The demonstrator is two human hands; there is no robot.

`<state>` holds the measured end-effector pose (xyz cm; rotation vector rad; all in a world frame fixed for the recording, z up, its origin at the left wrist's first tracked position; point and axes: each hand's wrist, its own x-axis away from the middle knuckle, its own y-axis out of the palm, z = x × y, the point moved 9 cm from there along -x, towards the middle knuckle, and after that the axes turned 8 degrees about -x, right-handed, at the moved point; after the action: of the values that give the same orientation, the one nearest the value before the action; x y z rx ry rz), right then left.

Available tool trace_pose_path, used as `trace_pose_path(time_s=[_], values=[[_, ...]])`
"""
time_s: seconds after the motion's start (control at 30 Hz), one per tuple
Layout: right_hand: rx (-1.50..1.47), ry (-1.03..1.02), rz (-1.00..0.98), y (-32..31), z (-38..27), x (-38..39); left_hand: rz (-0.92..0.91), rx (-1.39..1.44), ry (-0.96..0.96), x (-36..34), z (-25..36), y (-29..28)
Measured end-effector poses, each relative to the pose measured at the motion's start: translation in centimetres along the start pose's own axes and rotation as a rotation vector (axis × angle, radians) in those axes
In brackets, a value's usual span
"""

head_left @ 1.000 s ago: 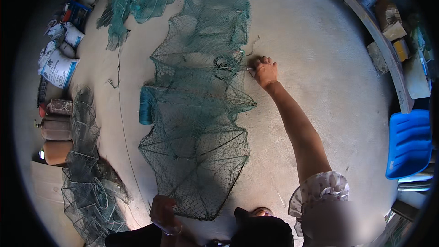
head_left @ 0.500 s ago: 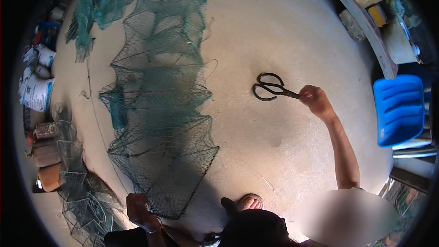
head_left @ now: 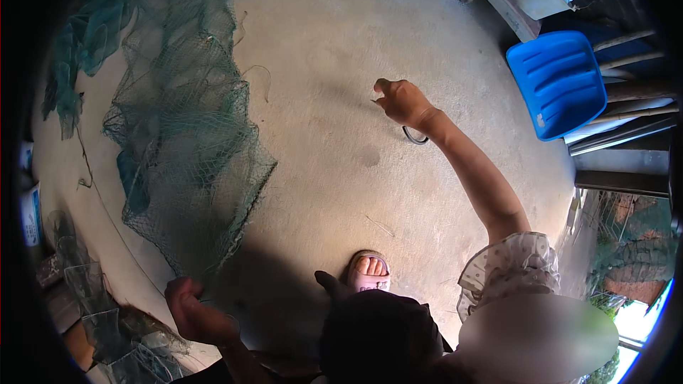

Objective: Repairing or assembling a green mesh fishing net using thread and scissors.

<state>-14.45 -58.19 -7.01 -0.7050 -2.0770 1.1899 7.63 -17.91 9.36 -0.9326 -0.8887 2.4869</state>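
Observation:
A long green folding net trap (head_left: 192,135) stretches over the floor on the left, its near end narrowing toward my left hand (head_left: 199,316). That hand is closed, with the netting at its fingertips; exactly what part it pinches is in shadow. My right hand (head_left: 407,105) reaches out over the floor, closed around black scissors. One handle loop (head_left: 415,136) shows below the wrist and a thin tip sticks out beyond the fingers. The rest of the scissors is hidden by the hand.
A blue plastic scoop (head_left: 558,85) leans at the right by poles and boards. Another dark net (head_left: 89,284) lies at the lower left, with more green netting (head_left: 99,35) at the far left. My foot in a pink slipper (head_left: 370,270) stands near the lower middle.
The view has shifted right. The scissors have turned in my right hand: their loops pointed left before, and now one shows by the wrist. The net's near end looks more bunched.

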Motion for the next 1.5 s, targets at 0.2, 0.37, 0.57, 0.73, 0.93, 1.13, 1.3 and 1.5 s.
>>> trace_pose_path(time_s=[0.2, 0.37, 0.57, 0.73, 0.93, 1.13, 1.3, 1.5], values=[[0.055, 0.132, -0.084, 3.9, 8.1, 3.2, -0.027, 0.157, -0.011, 0.3, 0.6, 0.3], [0.368, -0.030, 0.027, 8.3, 8.5, 4.3, -0.072, 0.249, 0.068, 1.0, 1.9, -0.2], [-0.095, -0.013, 0.072, 6.6, 5.8, 5.9, -0.081, 0.304, 0.140, 1.4, 3.0, -2.2], [-1.174, 0.039, -0.024, 4.0, -5.8, 11.7, -0.121, 0.317, 0.086, 2.1, 2.5, -2.9], [-1.119, -0.302, -0.400, -3.0, -23.5, 17.3, -0.226, 0.332, 0.275, 2.9, 4.4, -3.1], [-0.854, -0.255, -1.093, 1.1, -28.1, 19.4, -0.279, 0.331, 0.258, 3.8, 4.0, -4.0], [-1.103, -0.038, -1.258, 3.4, -27.4, 21.1, -0.276, 0.299, 0.245, 3.9, 3.6, -4.7], [-1.225, -0.166, -1.305, 5.2, -29.1, 20.9, -0.286, 0.298, 0.269, 3.8, 4.3, -4.4]])
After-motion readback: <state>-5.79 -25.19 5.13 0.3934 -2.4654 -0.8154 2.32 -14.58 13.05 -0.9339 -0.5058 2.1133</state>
